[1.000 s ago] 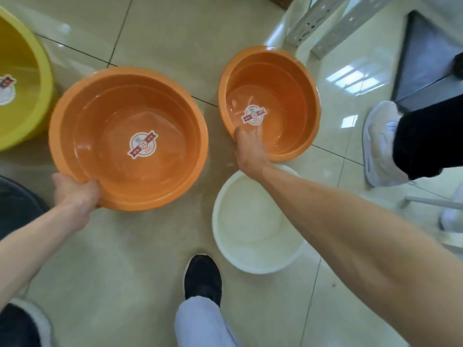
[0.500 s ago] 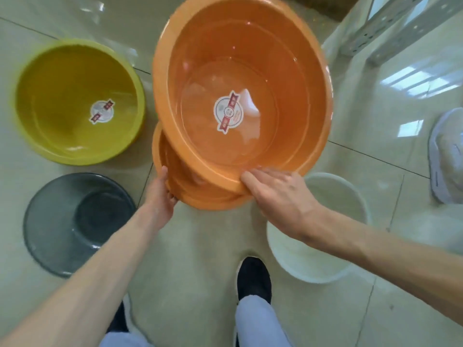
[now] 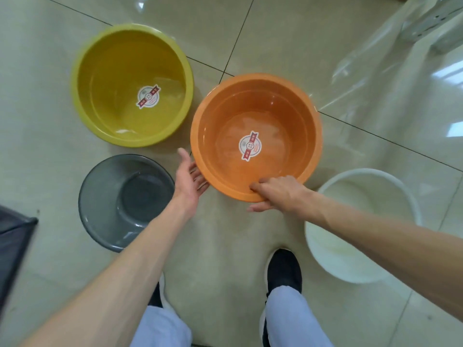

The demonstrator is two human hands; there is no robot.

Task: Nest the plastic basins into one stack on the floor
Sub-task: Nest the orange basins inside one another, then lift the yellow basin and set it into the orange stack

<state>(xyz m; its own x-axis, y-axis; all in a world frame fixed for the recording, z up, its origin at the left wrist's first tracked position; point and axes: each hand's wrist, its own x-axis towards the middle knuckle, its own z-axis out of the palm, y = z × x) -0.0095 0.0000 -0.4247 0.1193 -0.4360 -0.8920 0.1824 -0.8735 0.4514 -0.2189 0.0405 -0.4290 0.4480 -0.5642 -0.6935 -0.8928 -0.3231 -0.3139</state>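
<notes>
Two orange basins sit nested as one stack on the tiled floor in the middle of the view, a round sticker inside the top one. My right hand grips the near rim, fingers over the edge. My left hand is open, palm against the stack's left side. A yellow basin lies at the upper left, a grey basin at the lower left, and a white basin at the right, partly hidden by my right forearm.
My two feet in black shoes stand just below the stack. A dark object juts in at the left edge. Glossy reflections of metal framing show on the tiles at the upper right.
The smaller orange basin, lifted and tilted half a second ago, has dropped into the larger orange one and sits level. My left hand has let go of the rim and opened.
</notes>
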